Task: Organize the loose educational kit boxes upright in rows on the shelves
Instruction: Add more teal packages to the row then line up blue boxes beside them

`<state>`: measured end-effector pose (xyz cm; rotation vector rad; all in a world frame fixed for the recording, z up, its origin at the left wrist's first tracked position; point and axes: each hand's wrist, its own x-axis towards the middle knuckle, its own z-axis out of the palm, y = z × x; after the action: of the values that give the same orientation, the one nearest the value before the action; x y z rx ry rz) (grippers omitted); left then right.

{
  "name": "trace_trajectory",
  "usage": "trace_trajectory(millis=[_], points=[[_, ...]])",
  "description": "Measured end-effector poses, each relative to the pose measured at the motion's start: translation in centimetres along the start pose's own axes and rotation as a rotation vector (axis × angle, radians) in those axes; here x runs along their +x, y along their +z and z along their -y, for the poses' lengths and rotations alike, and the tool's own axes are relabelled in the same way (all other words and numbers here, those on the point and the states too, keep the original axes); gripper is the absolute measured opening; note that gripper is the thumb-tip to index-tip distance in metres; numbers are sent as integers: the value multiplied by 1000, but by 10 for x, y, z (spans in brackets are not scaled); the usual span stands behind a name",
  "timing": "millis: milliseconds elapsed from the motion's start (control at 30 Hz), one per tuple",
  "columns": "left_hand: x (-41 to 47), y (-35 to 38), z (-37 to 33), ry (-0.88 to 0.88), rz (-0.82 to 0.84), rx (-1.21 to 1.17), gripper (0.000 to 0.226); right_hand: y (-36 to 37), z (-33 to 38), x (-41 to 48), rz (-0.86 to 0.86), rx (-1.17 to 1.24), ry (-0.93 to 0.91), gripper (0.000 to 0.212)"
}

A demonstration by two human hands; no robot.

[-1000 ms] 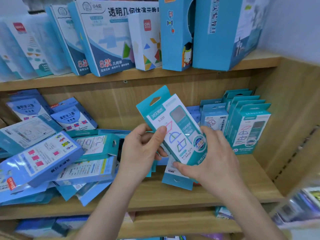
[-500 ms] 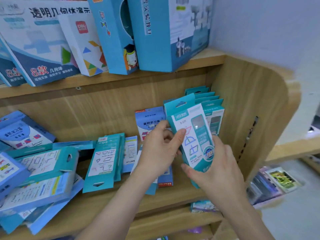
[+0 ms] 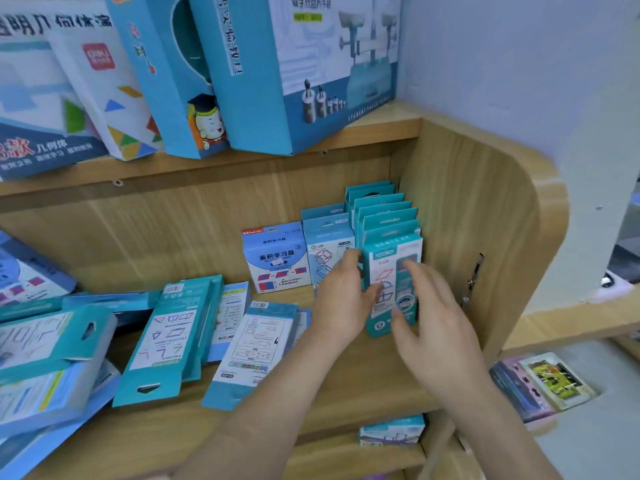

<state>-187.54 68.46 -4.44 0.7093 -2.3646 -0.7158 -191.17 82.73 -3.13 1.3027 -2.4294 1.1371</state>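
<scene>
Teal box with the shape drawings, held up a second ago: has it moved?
Yes. The teal box went right and back, from mid-air left of the upright teal row to standing at its front, near the shelf's side panel.

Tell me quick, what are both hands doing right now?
Left hand: pinches the left edge of the upright teal box.
Right hand: open, straight fingers against the box's front.

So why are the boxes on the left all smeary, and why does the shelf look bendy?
In the head view, motion blur smears the loose boxes at the left and the left hand and the right hand; print on the front teal box is partly readable. The head view's wide lens bows the upper shelf; its light is soft.
</scene>
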Motion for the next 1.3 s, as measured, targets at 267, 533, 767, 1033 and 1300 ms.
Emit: trace_trajectory(millis=[267, 533, 767, 1033, 1300], points=[[3, 19, 3, -30, 102, 242, 67, 1, 7, 53, 72, -119, -37, 68], [12, 27, 3, -40, 51, 362, 68, 13, 2, 74, 121, -191, -34, 66], [10, 19, 3, -71, 18, 175, 64, 19, -11, 73, -14, -39, -65, 56], [6, 16, 5, -66, -6, 76, 65, 12, -15, 63, -142, 155, -139, 47], [-11, -15, 1, -53, -25, 89, 53, 5, -7, 54, -181, 235, -154, 40]])
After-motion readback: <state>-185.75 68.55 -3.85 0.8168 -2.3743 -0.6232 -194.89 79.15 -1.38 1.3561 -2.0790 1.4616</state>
